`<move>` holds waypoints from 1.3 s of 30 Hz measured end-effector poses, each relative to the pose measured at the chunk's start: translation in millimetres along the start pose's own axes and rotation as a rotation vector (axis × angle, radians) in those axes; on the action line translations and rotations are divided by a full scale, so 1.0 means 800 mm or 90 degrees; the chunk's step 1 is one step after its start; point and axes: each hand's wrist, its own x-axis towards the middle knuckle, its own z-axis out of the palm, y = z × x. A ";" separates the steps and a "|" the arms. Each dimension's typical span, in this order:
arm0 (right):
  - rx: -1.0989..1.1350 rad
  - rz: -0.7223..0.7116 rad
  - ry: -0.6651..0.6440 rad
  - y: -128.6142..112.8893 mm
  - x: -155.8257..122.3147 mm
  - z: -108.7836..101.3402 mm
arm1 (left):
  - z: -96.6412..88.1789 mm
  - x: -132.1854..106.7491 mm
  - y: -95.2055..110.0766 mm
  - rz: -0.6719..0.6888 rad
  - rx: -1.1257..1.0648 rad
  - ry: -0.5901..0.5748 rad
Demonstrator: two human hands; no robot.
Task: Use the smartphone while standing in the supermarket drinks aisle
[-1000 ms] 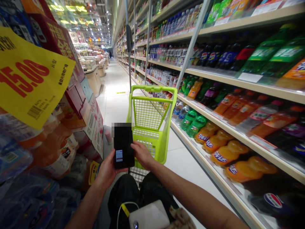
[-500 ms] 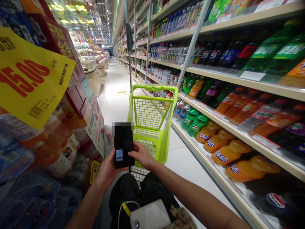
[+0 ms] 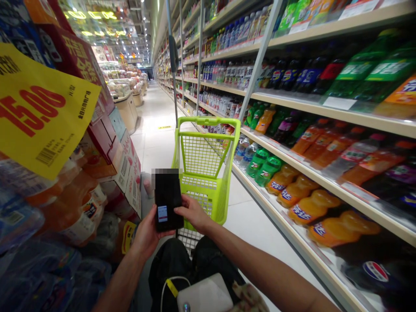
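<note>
Phone — left hand holds, right hand touches.

Compared to a second ago, the right hand's thumb has slid lower and a bit further in over the phone's right edge. View's nudged a hair too.

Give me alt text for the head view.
A left hand holds a black phone that the right hand touches, before a green shopping cart in a store aisle. Shelves of bottled drinks stand right, a yellow price sign left.
</note>
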 end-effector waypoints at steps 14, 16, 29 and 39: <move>-0.034 -0.010 0.018 0.004 0.001 -0.003 | -0.001 -0.002 0.004 -0.012 0.005 -0.035; -0.035 -0.012 -0.004 0.002 -0.005 -0.002 | 0.000 -0.004 0.005 -0.015 -0.001 -0.029; -0.002 -0.025 -0.109 0.017 -0.023 0.000 | 0.002 -0.005 0.009 -0.014 -0.027 -0.042; -0.011 -0.008 -0.098 0.010 -0.025 0.000 | -0.001 -0.006 0.008 -0.006 -0.019 -0.053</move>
